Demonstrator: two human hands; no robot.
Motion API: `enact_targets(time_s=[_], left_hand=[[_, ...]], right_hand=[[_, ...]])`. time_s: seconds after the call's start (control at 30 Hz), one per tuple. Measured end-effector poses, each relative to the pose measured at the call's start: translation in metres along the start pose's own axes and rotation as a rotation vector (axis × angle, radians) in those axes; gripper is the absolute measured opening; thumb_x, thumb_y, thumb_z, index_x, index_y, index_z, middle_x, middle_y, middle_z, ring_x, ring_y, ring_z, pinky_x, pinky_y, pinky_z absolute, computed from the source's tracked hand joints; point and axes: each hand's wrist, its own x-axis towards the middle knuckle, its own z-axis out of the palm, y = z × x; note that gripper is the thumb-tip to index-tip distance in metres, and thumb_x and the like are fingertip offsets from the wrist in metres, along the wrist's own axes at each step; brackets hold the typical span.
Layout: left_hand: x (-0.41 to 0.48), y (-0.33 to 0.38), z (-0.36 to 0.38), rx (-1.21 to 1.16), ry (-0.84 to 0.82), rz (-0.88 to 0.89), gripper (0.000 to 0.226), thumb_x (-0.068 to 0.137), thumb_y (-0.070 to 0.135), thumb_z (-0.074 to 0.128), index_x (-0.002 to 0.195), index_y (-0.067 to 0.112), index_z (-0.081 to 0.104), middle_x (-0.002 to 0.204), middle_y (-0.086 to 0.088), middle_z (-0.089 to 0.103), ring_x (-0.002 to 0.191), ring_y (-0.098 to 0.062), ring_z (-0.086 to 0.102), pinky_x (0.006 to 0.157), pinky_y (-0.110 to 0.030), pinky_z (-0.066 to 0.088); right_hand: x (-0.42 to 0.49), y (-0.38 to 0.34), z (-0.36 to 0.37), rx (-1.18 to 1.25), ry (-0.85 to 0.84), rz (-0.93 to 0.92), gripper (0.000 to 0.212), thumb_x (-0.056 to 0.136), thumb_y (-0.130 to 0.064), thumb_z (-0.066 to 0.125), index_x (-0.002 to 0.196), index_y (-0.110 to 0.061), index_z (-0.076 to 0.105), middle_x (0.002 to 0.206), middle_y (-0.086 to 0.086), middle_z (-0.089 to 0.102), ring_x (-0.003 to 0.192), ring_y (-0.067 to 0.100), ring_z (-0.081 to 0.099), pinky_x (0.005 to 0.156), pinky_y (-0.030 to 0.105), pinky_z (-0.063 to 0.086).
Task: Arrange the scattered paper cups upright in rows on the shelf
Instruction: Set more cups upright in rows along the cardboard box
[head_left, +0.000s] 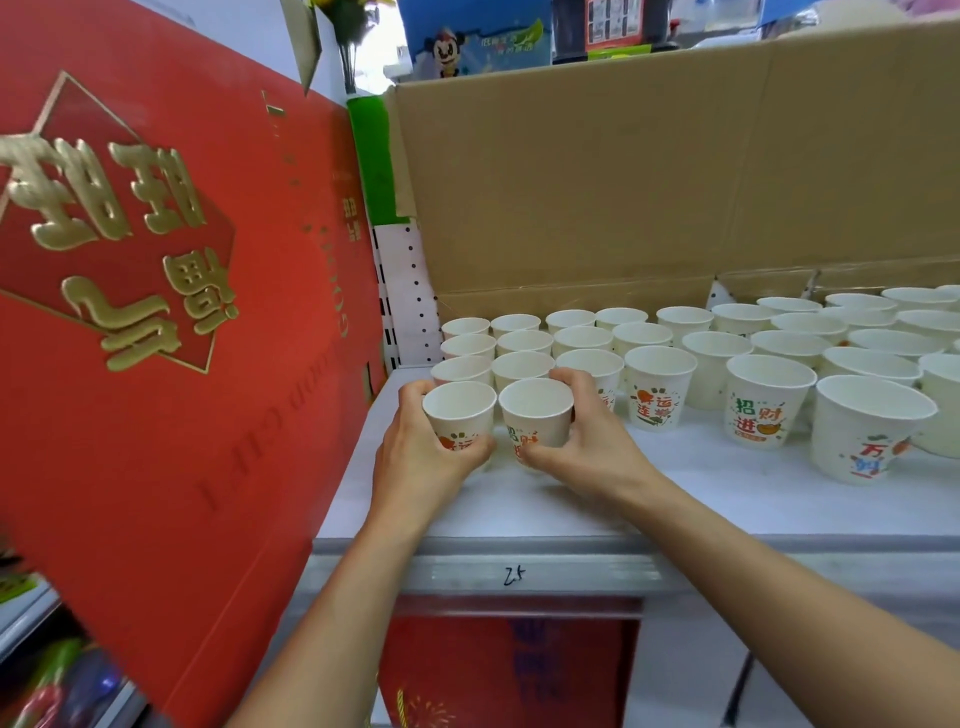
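Note:
Many white paper cups with coloured print stand upright on the white shelf (727, 499). At the left they form tidy rows (524, 340). My left hand (421, 457) grips one upright cup (460, 410) at the front left of those rows. Right beside it, my right hand (592, 441) grips a second upright cup (536, 410). Both cups stand on the shelf, side by side and almost touching. Further right, cups (769, 397) stand more loosely spaced, and the nearest large one (867, 426) stands closest to the front right.
A big red gift box (156, 312) leans against the shelf's left side. A brown cardboard sheet (649, 182) forms the back wall behind the cups. The shelf's front edge (519, 571) bears a handwritten number. Another red box (509, 670) sits below.

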Motion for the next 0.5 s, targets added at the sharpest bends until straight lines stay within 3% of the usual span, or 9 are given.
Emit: enact_targets(time_s=[0.07,0.17,0.37,0.5], left_hand=[[-0.0032,-0.0013,-0.0023,-0.038,-0.03,-0.008,0.089,0.059,0.037,0.086,0.13,0.033,0.033,0.124,0.009,0.055,0.107,-0.014,0.057,0.089,-0.036,0.05],[-0.007,-0.0024,-0.0044,-0.078,-0.079,-0.02,0.1,0.059,0.037,0.088,0.137,0.036,0.024,0.125,0.009,0.052,0.11,-0.013,0.056,0.094,-0.037,0.049],[-0.0067,0.0006,-0.0041,-0.086,-0.079,-0.027,0.09,0.069,0.027,0.082,0.14,0.033,0.025,0.115,0.015,0.049,0.111,-0.017,0.056,0.094,-0.035,0.048],[-0.0068,0.0002,-0.0036,-0.063,-0.076,-0.011,0.086,0.071,0.028,0.08,0.139,0.03,0.027,0.116,0.012,0.051,0.111,-0.017,0.056,0.093,-0.033,0.047]], right_hand=[[-0.0013,-0.0003,-0.0003,0.02,-0.005,0.018,0.089,0.065,-0.034,0.074,0.139,-0.034,0.024,0.138,-0.004,0.044,0.124,0.017,0.045,0.104,0.038,0.042],[-0.0024,-0.0028,0.002,0.008,0.024,0.008,0.097,0.062,-0.043,0.081,0.14,-0.031,0.024,0.14,-0.008,0.041,0.127,0.013,0.041,0.106,0.035,0.038],[-0.0004,-0.0018,0.0024,-0.021,0.067,-0.021,0.087,0.07,-0.034,0.08,0.139,-0.025,0.026,0.14,-0.006,0.038,0.127,0.011,0.037,0.105,0.025,0.032],[0.0011,-0.0005,0.0039,-0.007,0.039,-0.023,0.087,0.071,-0.029,0.077,0.141,-0.026,0.024,0.142,-0.004,0.039,0.128,0.015,0.039,0.108,0.032,0.036]])
